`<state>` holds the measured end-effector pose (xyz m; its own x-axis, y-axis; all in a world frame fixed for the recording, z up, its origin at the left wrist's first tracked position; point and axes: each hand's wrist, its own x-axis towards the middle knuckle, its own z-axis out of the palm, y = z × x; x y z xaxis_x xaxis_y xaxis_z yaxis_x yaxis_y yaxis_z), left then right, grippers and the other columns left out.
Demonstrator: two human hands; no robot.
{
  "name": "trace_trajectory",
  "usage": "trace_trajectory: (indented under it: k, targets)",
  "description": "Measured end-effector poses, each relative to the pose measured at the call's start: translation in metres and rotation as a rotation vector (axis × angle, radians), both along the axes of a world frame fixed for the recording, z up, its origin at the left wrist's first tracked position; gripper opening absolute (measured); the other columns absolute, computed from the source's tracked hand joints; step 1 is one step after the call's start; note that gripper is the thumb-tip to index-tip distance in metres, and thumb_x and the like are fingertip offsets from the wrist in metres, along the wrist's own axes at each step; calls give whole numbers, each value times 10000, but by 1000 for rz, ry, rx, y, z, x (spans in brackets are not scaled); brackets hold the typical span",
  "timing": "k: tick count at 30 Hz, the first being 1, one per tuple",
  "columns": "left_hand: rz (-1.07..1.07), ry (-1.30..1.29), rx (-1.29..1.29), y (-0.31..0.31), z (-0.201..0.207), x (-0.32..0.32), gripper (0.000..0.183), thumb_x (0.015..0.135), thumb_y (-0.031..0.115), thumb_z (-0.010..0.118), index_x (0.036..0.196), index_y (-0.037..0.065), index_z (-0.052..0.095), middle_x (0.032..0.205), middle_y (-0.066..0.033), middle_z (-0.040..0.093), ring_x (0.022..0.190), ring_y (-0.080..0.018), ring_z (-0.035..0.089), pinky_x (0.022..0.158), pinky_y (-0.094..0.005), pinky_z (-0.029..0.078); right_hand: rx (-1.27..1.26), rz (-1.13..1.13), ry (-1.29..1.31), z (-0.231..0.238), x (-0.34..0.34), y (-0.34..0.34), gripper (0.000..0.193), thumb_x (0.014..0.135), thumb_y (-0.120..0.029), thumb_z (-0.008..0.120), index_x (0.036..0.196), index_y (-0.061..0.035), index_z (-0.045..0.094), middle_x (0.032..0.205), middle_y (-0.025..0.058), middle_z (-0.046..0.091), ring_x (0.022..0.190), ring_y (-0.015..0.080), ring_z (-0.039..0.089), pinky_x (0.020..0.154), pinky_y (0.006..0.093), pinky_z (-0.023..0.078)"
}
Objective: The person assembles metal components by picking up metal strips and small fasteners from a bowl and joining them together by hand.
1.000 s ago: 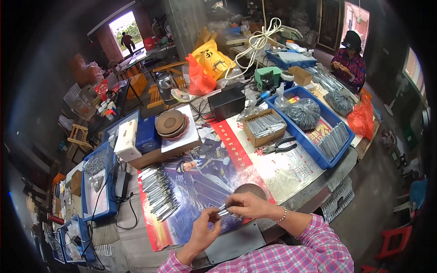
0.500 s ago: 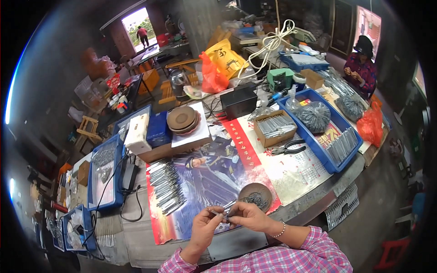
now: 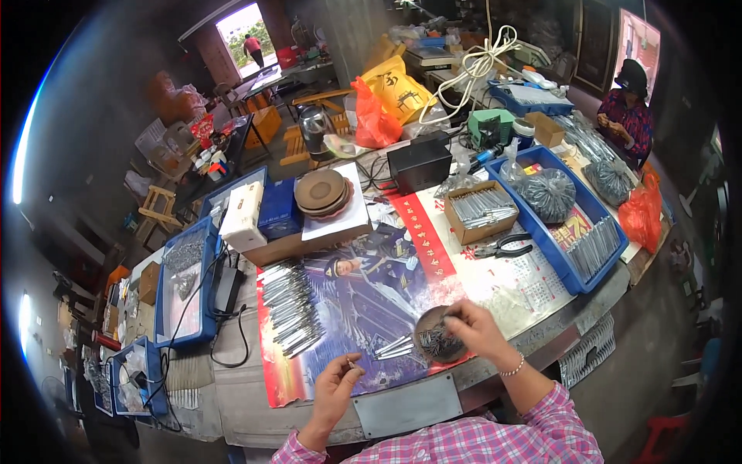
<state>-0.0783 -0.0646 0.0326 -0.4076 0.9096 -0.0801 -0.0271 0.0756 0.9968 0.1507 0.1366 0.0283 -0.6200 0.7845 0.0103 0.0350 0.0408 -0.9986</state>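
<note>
My right hand (image 3: 474, 328) reaches over a round brown bowl (image 3: 422, 325), its fingers bent together at the small dark metal pieces (image 3: 439, 342) inside. What those fingertips pinch, if anything, is hidden. To the left, near the front edge, my left hand (image 3: 335, 387) is closed in a pinch; a small tip shows at the fingers, too small to name. Several slim metal rods (image 3: 394, 348) lie between my hands, beside the bowl. A larger row of silvery metal rods (image 3: 291, 311) is spread on the poster sheet (image 3: 363, 309) farther left.
Black-handled pliers (image 3: 504, 247) lie by a cardboard box of rods (image 3: 479, 237). A blue tray (image 3: 576, 288) with bagged metal parts stands at right. Stacked brown dishes (image 3: 321, 192) top a carton behind. Another blue tray (image 3: 207, 325) and cables are at left. A person (image 3: 624, 116) sits far right.
My hands, together before, are now apart. The right hand has moved right and away to the bowl; the left has shifted slightly. The view has shifted a little.
</note>
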Motion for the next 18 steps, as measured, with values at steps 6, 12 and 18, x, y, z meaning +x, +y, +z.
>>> trace_trajectory:
  k: [6,12,18]
  targets:
    - [78,10,4,-5,-10,-4,235,908,43,596,1131,-19,550,901,-17,591,827,-69,543,729,-199,438,215,-149,-197,-21,9,46,138,896,-81,578,959,41,581,797,63,645,702,103,621,628,249,498]
    - [189,245,-53,-18,-26,-10,148,879,60,641,1011,-3,614,841,-23,617,770,-89,566,712,-227,456,367,-127,-302,-31,5,48,167,863,-113,593,952,28,589,822,184,658,744,299,655,676,350,501]
    - [195,451,-79,-28,-27,-2,132,859,60,652,969,-10,631,846,-68,650,776,-116,588,726,-253,470,387,-138,-316,-37,6,41,164,855,-112,592,948,23,589,842,199,658,787,347,650,701,381,505]
